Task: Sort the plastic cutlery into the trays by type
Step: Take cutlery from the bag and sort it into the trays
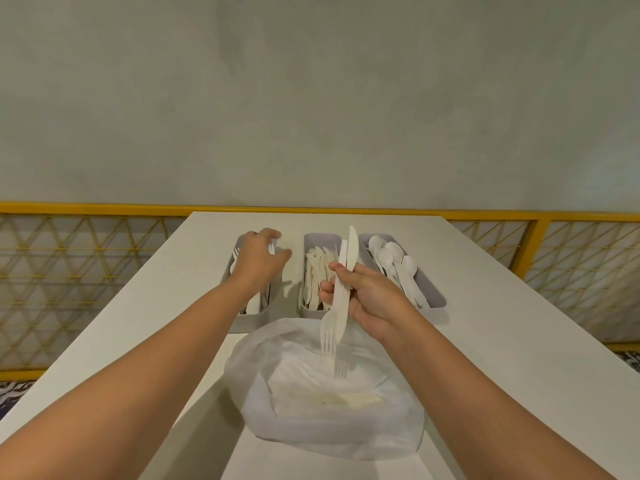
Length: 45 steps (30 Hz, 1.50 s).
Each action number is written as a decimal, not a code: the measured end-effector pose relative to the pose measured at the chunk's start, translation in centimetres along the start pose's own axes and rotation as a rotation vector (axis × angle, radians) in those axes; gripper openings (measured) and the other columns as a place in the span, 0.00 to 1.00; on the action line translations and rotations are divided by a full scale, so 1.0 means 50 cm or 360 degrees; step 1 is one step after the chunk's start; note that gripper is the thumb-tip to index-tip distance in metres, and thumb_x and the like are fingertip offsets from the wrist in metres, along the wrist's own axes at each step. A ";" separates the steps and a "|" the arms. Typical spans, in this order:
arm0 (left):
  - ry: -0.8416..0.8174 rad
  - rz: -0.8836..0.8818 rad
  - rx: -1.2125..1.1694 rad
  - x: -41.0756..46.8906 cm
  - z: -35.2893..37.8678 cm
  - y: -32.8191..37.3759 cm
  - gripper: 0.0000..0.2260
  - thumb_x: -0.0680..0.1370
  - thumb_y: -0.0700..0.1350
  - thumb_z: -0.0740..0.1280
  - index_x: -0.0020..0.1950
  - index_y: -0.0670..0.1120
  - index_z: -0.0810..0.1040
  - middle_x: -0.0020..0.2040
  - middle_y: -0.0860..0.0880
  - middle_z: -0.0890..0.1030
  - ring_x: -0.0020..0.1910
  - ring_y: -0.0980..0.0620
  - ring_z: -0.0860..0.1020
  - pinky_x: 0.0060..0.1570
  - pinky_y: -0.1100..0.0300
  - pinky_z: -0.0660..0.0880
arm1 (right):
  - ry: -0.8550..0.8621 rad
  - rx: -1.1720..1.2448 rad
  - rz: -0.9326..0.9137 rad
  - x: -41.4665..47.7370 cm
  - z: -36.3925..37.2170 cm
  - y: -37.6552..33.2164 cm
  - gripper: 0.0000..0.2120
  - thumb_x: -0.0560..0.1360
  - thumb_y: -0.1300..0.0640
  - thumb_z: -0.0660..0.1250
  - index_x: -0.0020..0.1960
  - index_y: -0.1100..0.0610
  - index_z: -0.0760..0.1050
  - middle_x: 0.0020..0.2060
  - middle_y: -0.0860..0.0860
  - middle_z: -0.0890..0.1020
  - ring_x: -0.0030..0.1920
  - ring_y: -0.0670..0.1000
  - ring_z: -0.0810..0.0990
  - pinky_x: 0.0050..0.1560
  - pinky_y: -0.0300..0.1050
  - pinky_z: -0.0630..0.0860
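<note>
Three grey trays stand side by side on the white table. The left tray (pixel 239 323) holds forks, the middle tray (pixel 320 239) holds cream knives, the right tray (pixel 434 299) holds white spoons. My left hand (pixel 258 259) hovers over the left tray with fingers spread; a fork (pixel 272 248) shows just under the fingertips, and I cannot tell if the hand still touches it. My right hand (pixel 369 296) grips a bundle of cutlery (pixel 341 289) above the bag: knives pointing up, forks pointing down. A translucent white plastic bag (pixel 325 410) in front holds more mixed cutlery.
The white table (pixel 485 341) ends at a far edge just behind the trays. A yellow metal railing with lattice panels (pixel 86 271) runs behind and to both sides. A grey wall rises beyond it.
</note>
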<state>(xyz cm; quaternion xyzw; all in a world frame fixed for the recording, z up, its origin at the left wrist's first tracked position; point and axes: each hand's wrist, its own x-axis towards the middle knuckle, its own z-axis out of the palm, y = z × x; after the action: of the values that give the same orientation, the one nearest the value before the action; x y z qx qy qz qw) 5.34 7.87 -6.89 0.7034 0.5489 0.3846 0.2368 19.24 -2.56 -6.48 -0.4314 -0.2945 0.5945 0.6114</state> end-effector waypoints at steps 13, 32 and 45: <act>-0.1312 -0.0297 -0.0627 -0.110 -0.035 0.029 0.06 0.79 0.38 0.63 0.53 0.41 0.77 0.44 0.46 0.80 0.42 0.52 0.78 0.42 0.61 0.78 | 0.0219 0.0218 -0.0031 0.009 0.013 0.003 0.08 0.81 0.65 0.55 0.48 0.64 0.72 0.41 0.59 0.76 0.41 0.54 0.78 0.43 0.50 0.77; -0.0273 -0.0591 -0.1754 -0.068 -0.082 -0.015 0.07 0.79 0.39 0.62 0.43 0.38 0.75 0.30 0.47 0.74 0.26 0.57 0.75 0.28 0.68 0.76 | 0.0051 0.0073 0.0125 0.001 0.056 0.039 0.07 0.78 0.68 0.58 0.42 0.64 0.71 0.31 0.54 0.72 0.18 0.42 0.65 0.17 0.32 0.59; -0.0180 -0.0469 -0.0226 -0.010 -0.096 -0.032 0.08 0.81 0.42 0.59 0.50 0.39 0.74 0.35 0.46 0.72 0.34 0.49 0.70 0.31 0.61 0.68 | 0.0146 0.0058 0.0134 0.016 0.028 0.023 0.09 0.78 0.72 0.54 0.56 0.67 0.68 0.35 0.56 0.70 0.32 0.49 0.68 0.30 0.40 0.70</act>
<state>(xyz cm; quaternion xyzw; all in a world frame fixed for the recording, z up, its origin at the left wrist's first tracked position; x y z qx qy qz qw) 0.49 7.41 -5.41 0.6173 0.6034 0.3432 0.3703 17.58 -1.60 -7.01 -0.4589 -0.2369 0.6046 0.6064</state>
